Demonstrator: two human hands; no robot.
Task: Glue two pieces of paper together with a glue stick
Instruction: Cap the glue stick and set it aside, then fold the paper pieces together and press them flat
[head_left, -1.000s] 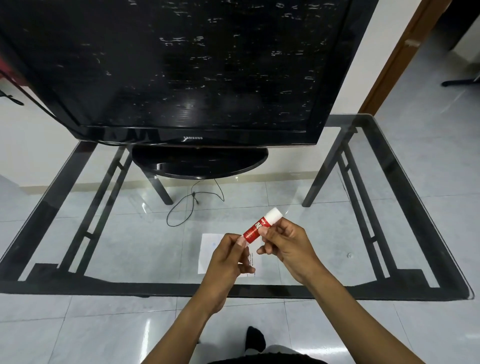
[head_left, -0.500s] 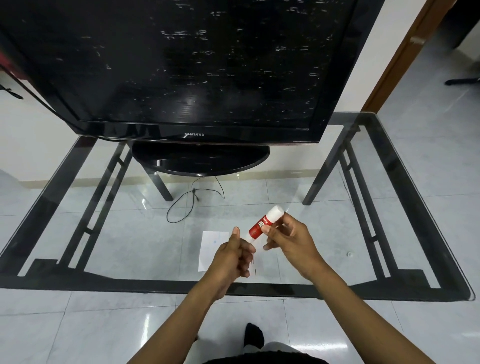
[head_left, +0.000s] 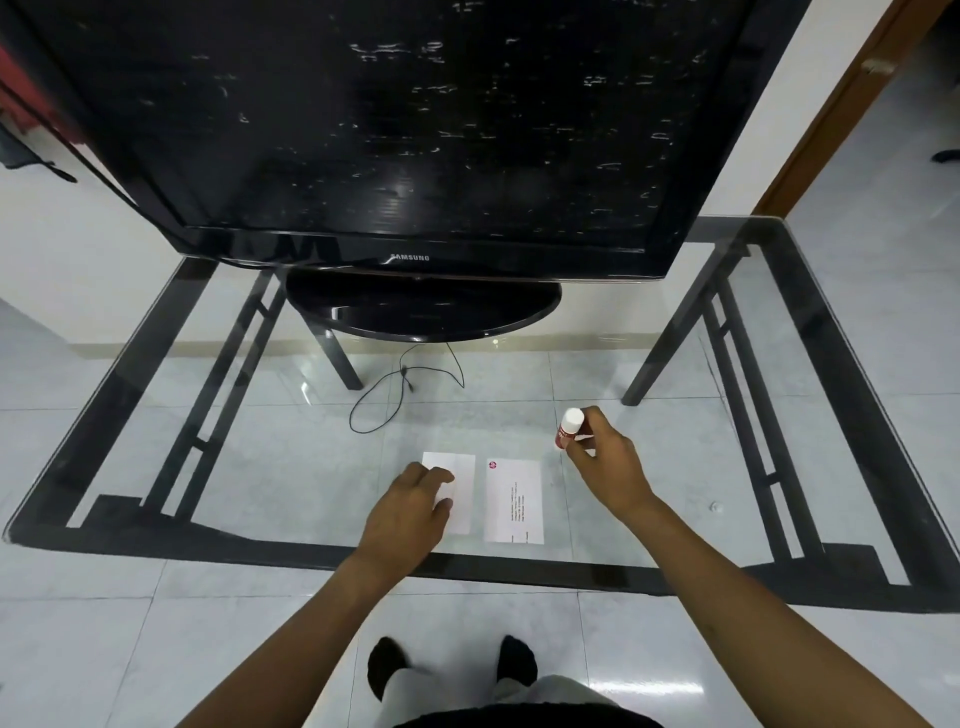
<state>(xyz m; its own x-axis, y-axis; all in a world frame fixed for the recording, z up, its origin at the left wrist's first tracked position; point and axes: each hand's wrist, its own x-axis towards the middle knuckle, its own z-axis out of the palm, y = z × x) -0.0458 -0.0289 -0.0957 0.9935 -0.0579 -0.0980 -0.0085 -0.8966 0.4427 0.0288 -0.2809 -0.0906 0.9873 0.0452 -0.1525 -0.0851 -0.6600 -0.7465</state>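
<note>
Head view: two pieces of paper are seen lying flat side by side, slightly apart, near the front edge of a glass table (head_left: 291, 467). The blank paper (head_left: 464, 470) on the left is pressed under the spread fingers of the left hand (head_left: 410, 512), nothing being grasped. The printed paper (head_left: 514, 501) lies uncovered to its right. The glue stick (head_left: 568, 428), red with a white cap, is gripped upright in the closed right hand (head_left: 605, 462), held just right of the printed paper. A black television (head_left: 415, 130) stands at the table's rear.
</note>
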